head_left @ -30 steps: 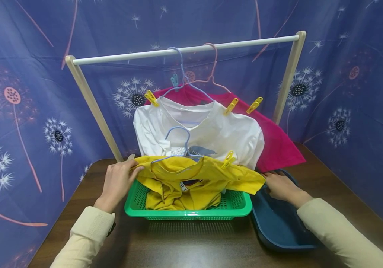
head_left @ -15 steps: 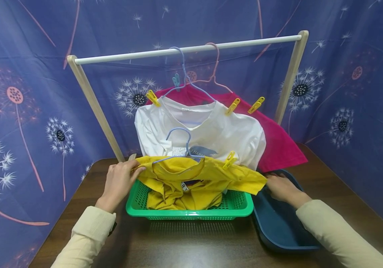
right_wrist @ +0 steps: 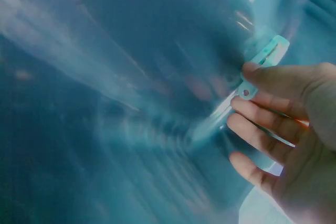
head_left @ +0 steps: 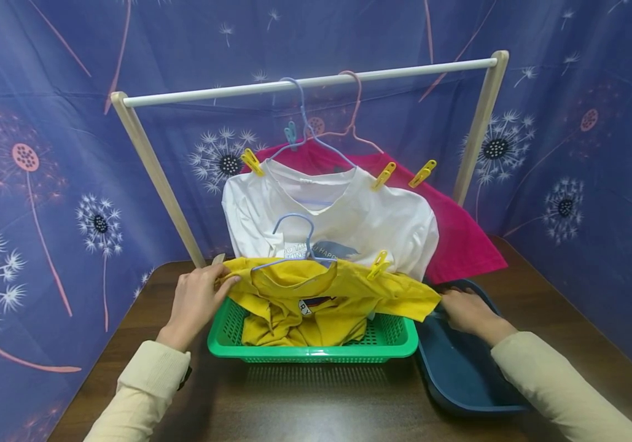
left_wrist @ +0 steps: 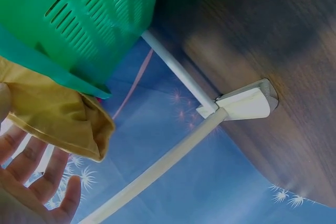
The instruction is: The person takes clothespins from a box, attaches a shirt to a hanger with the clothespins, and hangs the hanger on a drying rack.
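Note:
My left hand pinches the left shoulder end of a yellow T-shirt. In the left wrist view the thumb lies over the yellow sleeve, with the fingers behind it. A blue hanger is inside the shirt's neck, and a yellow clothespin clips its right shoulder. The lower part of the shirt lies bunched in a green basket. Down in a dark blue bin, my right hand pinches a pale teal clothespin between thumb and index finger, seen in the right wrist view.
Behind the basket stands a drying rack with a white bar. From it hang a white T-shirt and a magenta T-shirt on hangers, with several clothespins at their shoulders. A patterned blue curtain surrounds the brown table.
My right hand has shifted slightly inside the bin. The left hand keeps its hold on the yellow T-shirt, and the hanging clothes stay as they were.

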`<state>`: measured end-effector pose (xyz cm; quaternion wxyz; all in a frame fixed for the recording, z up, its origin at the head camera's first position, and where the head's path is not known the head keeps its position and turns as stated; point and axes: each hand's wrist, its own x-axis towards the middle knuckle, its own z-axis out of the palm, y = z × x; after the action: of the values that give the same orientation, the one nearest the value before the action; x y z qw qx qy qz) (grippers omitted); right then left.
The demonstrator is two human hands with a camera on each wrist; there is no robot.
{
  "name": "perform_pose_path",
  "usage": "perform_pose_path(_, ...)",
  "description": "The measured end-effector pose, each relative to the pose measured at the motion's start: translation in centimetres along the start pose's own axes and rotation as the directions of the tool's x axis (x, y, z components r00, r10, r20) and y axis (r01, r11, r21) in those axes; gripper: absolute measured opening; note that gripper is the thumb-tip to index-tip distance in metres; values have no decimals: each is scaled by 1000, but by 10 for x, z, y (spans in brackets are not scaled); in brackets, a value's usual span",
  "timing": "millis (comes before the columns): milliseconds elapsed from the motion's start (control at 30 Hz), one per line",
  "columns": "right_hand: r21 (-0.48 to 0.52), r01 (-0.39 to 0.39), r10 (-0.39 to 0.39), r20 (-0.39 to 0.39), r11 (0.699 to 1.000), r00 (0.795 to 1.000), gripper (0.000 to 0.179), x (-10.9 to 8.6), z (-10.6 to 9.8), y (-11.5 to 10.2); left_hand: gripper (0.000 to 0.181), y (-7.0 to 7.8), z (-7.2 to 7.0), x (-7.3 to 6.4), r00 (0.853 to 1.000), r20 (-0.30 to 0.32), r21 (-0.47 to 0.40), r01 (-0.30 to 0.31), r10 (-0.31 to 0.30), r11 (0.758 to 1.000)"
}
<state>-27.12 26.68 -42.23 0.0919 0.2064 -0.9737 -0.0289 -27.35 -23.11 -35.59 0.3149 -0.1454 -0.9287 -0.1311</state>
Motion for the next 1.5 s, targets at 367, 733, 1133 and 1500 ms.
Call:
perform_pose_path(367, 28, -12, 12, 2, 1000, 1000, 33, -7, -17, -2, 24, -3, -1, -3, 999, 35, -25, 35, -34, 999)
perform_pose_path(733, 7, 0, 0, -30, 1000, 1000, 30, -10, -38, -8, 15, -10, -2, -6, 1000, 4, -25, 11, -11, 1000)
perform_pose_path(1133, -8, 3, -3, -52, 1000, 999, 31, -16, -60, -13, 17, -12, -2, -8, 998, 51, -23, 43, -42, 999)
perform_pose_path(1500, 33, 34, -30, -97, 999, 995, 31, -21, -80, -20, 13, -13, -2, -6, 1000, 21, -12, 21, -20, 1000)
